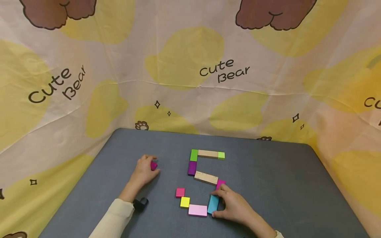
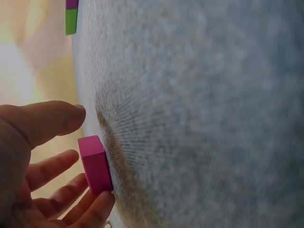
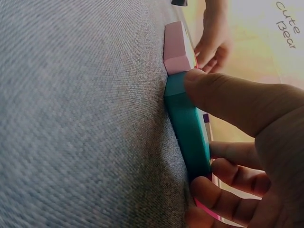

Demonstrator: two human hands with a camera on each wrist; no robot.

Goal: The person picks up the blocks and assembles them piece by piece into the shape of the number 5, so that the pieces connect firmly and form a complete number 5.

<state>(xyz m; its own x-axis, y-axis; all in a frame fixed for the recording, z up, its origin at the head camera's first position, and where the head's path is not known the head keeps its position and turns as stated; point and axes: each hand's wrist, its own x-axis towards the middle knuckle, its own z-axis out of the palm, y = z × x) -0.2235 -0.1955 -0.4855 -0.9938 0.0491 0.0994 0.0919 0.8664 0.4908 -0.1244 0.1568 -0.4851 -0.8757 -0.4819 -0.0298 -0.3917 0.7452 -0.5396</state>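
Observation:
My left hand (image 1: 144,170) is around a magenta block (image 2: 96,166) on the table. In the left wrist view its thumb stands apart from the block, while a fingertip seems to touch the block's lower end. My right hand (image 1: 235,203) pinches a blue block (image 1: 213,204) lengthwise, thumb at the near end and fingers at the far end. That block lies on the table beside a light pink block (image 1: 197,210). Under the right fingertips a bright pink block (image 1: 220,183) is partly hidden. The right wrist view shows the blue block (image 3: 189,128) close to the light pink one.
A curving row of blocks includes a yellow block (image 1: 185,202), a red-pink block (image 1: 180,192), wooden blocks (image 1: 206,178), a purple block (image 1: 192,168) and green blocks (image 1: 194,155). A dark strap-like object (image 1: 140,204) is by the left wrist. Printed cloth (image 1: 184,72) surrounds the grey table (image 1: 274,178).

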